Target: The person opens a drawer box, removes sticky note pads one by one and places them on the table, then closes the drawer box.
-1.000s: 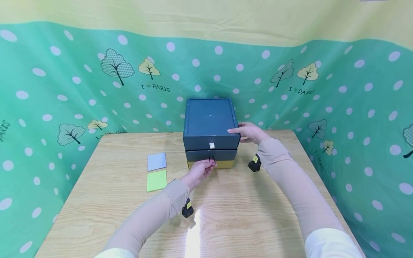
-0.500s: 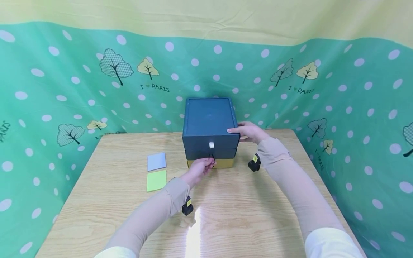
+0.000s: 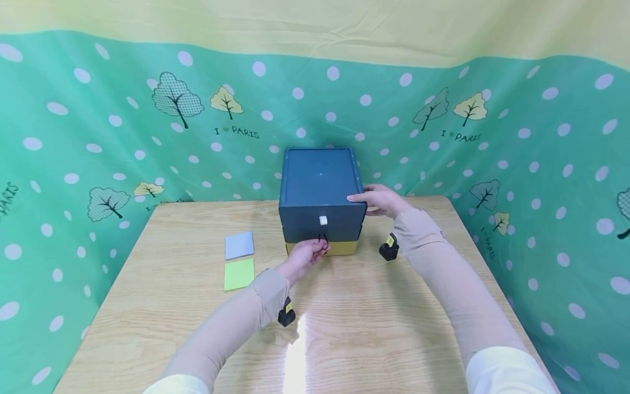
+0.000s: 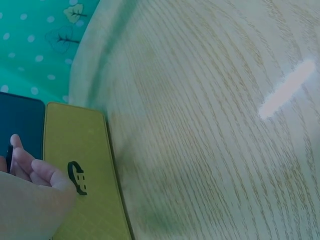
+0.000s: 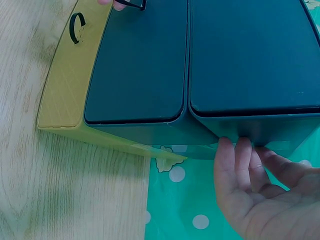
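A stack of drawer boxes [image 3: 320, 178] stands at the back of the table, dark blue above and yellow at the bottom. My left hand [image 3: 306, 256] pinches the black loop handle [image 4: 9, 159] of the middle, dark blue drawer [image 5: 142, 65]. That drawer's front looks flush with its box. My right hand [image 3: 381, 201] rests on the right side of the top box, one finger over its top edge and the others nearly straight against the side. The top drawer [image 5: 250, 55] has a white knob [image 3: 323, 220]. Another black loop handle [image 4: 76, 178] hangs on the yellow drawer [image 4: 82, 132].
Left of the boxes, a blue paper pad [image 3: 239, 245] and a green paper pad [image 3: 239, 274] lie on the wooden table [image 3: 162, 306]. A green dotted cloth [image 3: 221, 180] hangs behind and around the sides. Black wrist cameras [image 3: 286, 314] sit below both wrists.
The middle drawer has slid in slightly, and the dark gap above its front has closed. My left hand stays on its handle; my right hand keeps its place on the top box.
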`<state>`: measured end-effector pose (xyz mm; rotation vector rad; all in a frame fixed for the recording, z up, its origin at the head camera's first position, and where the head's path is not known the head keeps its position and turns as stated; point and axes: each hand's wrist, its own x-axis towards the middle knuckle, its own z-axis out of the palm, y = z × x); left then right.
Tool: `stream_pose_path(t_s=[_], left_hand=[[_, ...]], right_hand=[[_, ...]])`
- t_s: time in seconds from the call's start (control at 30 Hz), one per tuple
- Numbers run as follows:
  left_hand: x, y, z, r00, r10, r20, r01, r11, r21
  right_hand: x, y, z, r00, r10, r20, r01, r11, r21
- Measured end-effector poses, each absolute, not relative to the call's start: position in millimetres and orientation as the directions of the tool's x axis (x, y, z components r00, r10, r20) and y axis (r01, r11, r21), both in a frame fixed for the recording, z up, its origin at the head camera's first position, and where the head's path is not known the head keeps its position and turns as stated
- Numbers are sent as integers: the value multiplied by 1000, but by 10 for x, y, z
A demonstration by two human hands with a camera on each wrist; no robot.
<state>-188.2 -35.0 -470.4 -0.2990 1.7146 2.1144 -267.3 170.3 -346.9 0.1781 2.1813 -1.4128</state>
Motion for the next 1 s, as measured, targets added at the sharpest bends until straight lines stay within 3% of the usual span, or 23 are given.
stream_pose_path(t_s=[1.0], left_hand=[[-1803, -461, -4820, -866, 276, -417, -479, -218, 850]], right_hand=[[-2670, 1687, -3460, -852, -186, -489, 382, 419, -824]])
